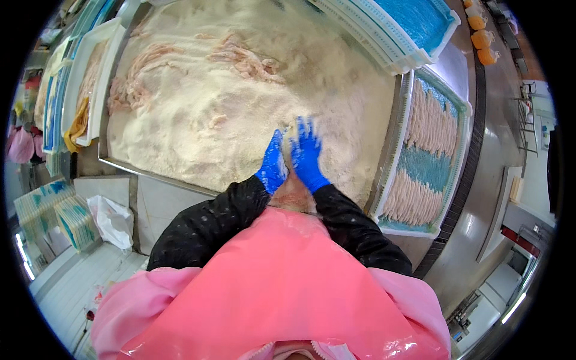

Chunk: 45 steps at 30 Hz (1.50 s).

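Observation:
My left hand (272, 161), in a blue glove dusted with white powder, is turned on edge in the large metal tray (128, 165) of pale powder (186, 120), its fingers extended. Just right of it, my right hand (307, 155), also gloved in blue and powdered, has its fingers stretched out, slightly blurred at the tips. A narrow pinkish, bare-looking patch (293, 192) shows below and between them. Pale pink raw strips (243, 60) lie in the powder farther back and at the left.
Right, a white tray (462, 138) holds rows of coated strips (429, 123); above it are stacked blue-lined trays (414, 24). Left are white bins (96, 66), stacked pale trays (42, 204) and a white plastic bag (112, 222). Orange containers (483, 39) stand along the far right floor (498, 132).

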### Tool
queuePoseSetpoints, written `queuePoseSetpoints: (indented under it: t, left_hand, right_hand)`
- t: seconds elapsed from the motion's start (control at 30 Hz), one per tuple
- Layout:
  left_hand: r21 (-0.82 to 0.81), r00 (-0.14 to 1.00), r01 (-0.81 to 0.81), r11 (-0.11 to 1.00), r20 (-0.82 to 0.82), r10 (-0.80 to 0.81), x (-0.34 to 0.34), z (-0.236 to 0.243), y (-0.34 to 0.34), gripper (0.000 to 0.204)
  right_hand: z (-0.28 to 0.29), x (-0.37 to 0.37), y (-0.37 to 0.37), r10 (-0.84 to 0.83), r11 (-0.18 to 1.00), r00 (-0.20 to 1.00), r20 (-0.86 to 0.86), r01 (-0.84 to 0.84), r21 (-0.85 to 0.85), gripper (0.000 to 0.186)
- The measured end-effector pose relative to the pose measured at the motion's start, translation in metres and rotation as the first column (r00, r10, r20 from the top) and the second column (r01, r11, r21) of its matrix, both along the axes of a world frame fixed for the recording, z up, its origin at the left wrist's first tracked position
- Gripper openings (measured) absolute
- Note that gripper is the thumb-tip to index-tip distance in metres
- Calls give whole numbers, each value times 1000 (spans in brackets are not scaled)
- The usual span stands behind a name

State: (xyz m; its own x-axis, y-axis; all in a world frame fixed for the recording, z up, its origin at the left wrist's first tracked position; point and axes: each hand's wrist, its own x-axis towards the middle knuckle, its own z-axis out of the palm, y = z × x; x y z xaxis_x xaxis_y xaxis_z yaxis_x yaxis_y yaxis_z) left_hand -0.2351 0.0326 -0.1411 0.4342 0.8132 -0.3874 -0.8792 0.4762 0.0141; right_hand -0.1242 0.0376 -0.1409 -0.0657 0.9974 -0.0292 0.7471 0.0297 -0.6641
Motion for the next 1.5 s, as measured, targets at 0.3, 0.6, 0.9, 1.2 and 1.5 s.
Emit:
queuePoseSetpoints:
  t: [0.3, 0.6, 0.9, 1.2, 1.5]
  left_hand:
    - [180, 968, 122, 976, 197, -157, 12, 41, 13, 56]
    - [-165, 603, 422, 891, -683, -412, 1, 27, 17, 60]
    - [-366, 231, 401, 839, -847, -480, 21, 59, 33, 62]
    - [-178, 494, 314, 933, -809, -320, 36, 85, 30, 34]
    - [-211, 614, 347, 914, -685, -391, 1, 8, 13, 61]
  right_hand:
    - [38, 40, -5, -70, 997, 997, -25, 70, 10, 35]
    - [143, 173, -12, -461, 871, 435, -773, 54, -489, 23]
    - [144, 534, 62, -464, 865, 845, 267, 367, 341, 33]
    - [34, 693, 64, -470, 882, 871, -144, 467, -54, 30]
    - [-13, 642, 32, -271, 896, 840, 469, 42, 441, 43]
